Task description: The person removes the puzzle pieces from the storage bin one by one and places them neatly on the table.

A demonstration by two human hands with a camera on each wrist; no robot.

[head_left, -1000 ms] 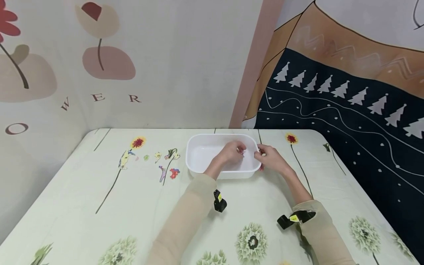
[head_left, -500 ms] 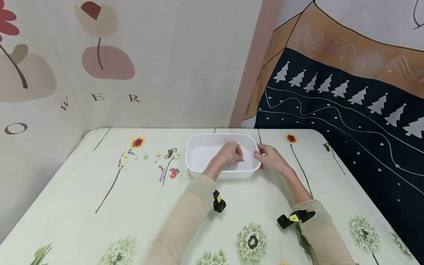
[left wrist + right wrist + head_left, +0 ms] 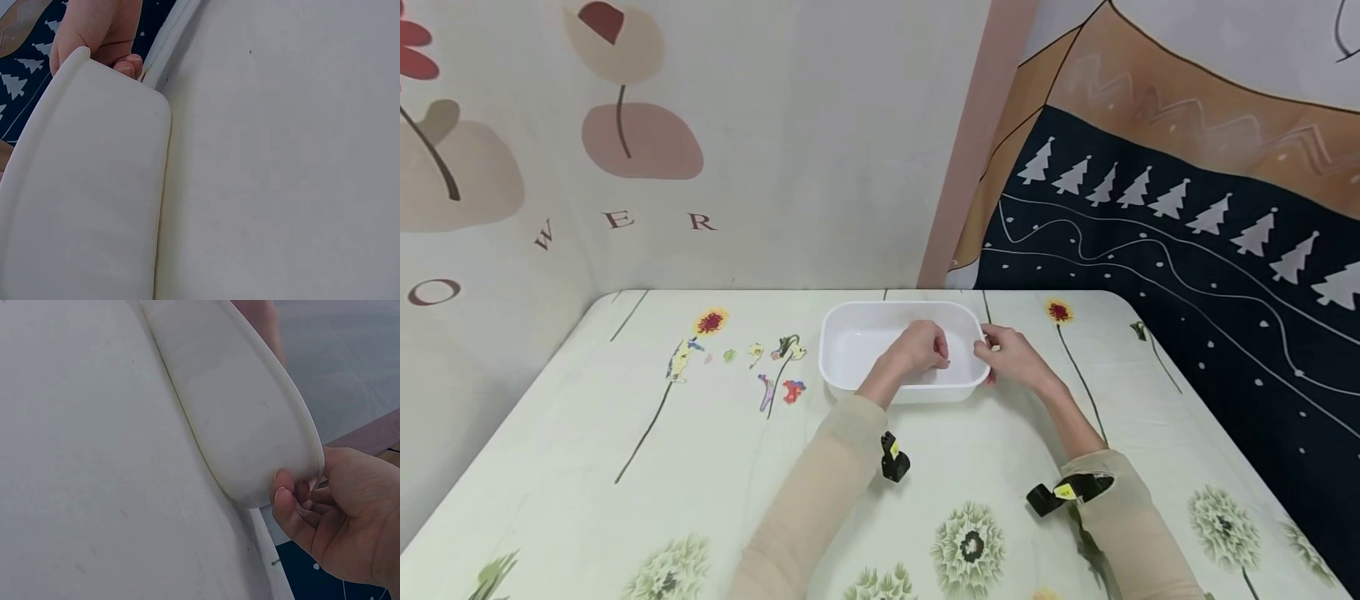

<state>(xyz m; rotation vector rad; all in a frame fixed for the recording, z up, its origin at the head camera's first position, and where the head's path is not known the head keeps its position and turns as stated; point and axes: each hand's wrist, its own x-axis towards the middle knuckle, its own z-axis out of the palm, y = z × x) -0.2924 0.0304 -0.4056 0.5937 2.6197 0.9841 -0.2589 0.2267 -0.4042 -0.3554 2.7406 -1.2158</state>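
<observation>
A white plastic basin (image 3: 857, 350) stands near the back edge of the table. My left hand (image 3: 917, 347) reaches into it, fingers curled and tips low by the inner floor. A tiny dark reddish bit (image 3: 948, 362) shows at those fingertips; most of it is hidden, so its kind is unclear. With my right hand (image 3: 1007, 357) I grip the basin's right end, thumb over the rim and fingers curled outside. In the right wrist view, my right hand (image 3: 350, 515) holds the basin's end wall (image 3: 244, 412) from outside. The basin wall (image 3: 87, 169) blocks the inside in the left wrist view.
Left of the basin, several small colourful cut-out pieces lie on the flower-printed tablecloth (image 3: 700, 433), among them a red-and-blue one (image 3: 793, 391), a purple one (image 3: 766, 392) and a yellow one (image 3: 680, 361). Printed cloth walls (image 3: 820, 167) rise behind the table.
My left hand has lowered slightly and turned inside the basin; the pinkish bit seen at its fingers a second ago is now mostly hidden. The right hand keeps its hold on the rim.
</observation>
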